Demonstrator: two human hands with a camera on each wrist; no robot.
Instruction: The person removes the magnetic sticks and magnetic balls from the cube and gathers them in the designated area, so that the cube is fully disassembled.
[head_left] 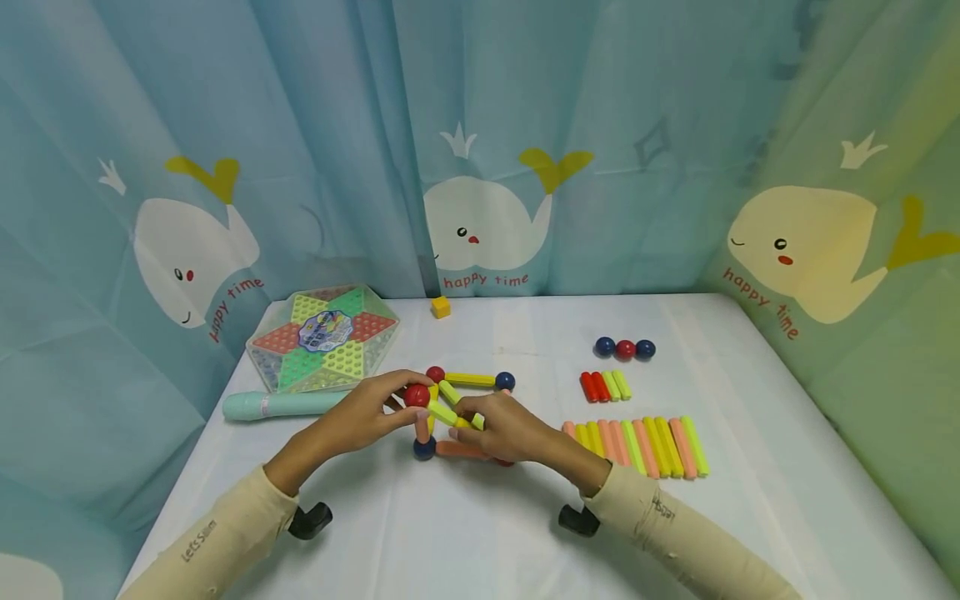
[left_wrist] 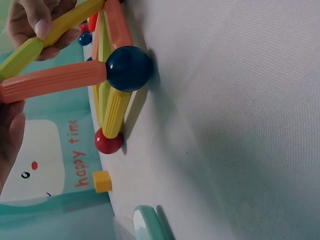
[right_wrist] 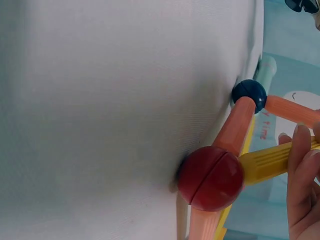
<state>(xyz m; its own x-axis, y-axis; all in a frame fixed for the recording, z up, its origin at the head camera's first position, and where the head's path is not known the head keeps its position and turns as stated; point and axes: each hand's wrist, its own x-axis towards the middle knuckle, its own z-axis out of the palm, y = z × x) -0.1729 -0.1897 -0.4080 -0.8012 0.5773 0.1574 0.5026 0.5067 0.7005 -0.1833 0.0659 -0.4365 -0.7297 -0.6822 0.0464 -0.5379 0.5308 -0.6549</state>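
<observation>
My left hand (head_left: 367, 417) grips a red ball (head_left: 417, 396) raised above the table, with a lime stick (head_left: 442, 412) and a pink stick (left_wrist: 55, 80) running from it. The pink one leads down to a dark blue ball (left_wrist: 129, 68) on the cloth. My right hand (head_left: 506, 427) pinches a yellow stick (right_wrist: 267, 162) close to where it meets the lime one. That yellow stick rises from the red ball (right_wrist: 211, 178) at the near right corner. Below both hands lies a base frame with another red ball (head_left: 435, 374) and dark blue ball (head_left: 505, 381) at its far corners.
Loose sticks (head_left: 637, 446) lie in a row at right, behind them short sticks (head_left: 606, 387) and three balls (head_left: 625, 350). At left are a star-patterned game board (head_left: 324, 337) and a mint-green cylinder (head_left: 285, 405). A yellow cube (head_left: 441, 307) sits at the back edge.
</observation>
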